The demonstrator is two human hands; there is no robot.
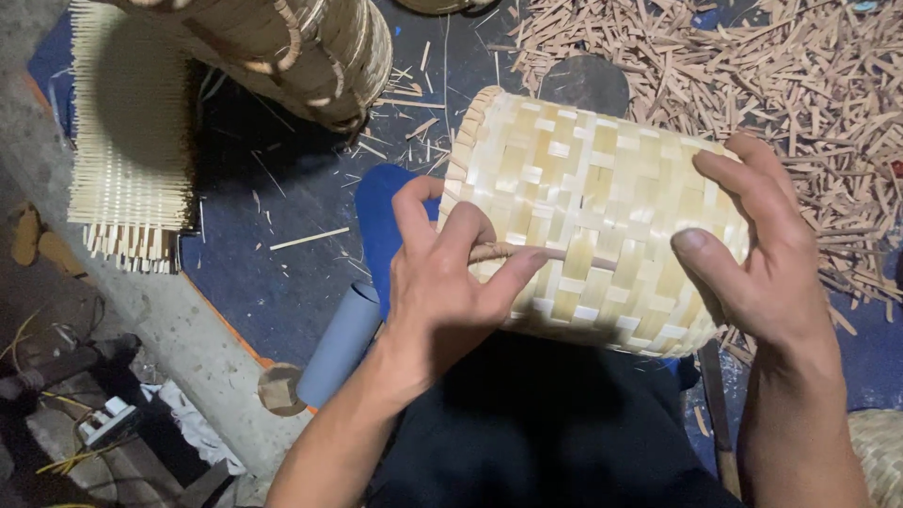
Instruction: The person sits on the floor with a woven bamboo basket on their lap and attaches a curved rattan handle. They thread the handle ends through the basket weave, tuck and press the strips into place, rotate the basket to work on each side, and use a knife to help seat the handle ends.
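- One flat woven bamboo mat lies at the far left on the dark floor cloth, its loose strip ends fringing out along the lower edge; it lies apart from both hands.
- One stack of finished woven baskets leans in from the top, well apart from the hands; how many are in the stack cannot be told.
- One grey tube and one small round wooden piece lie near the left forearm, within easy reach.
- The left hand presses against the side of the basket, its thumb and fingers pinched on one thin bamboo stick that lies across the weave, seemingly to guide it between the strips.
- One cylindrical woven bamboo basket rests on its side over the person's lap, open rim turned left, so the wall faces up for working.
- The right hand wraps the basket's closed end, fingers over the top and thumb on the near wall, clasping it steady against the left hand's push.
- A heap of bamboo offcuts, too many to count, covers the floor at the upper right.
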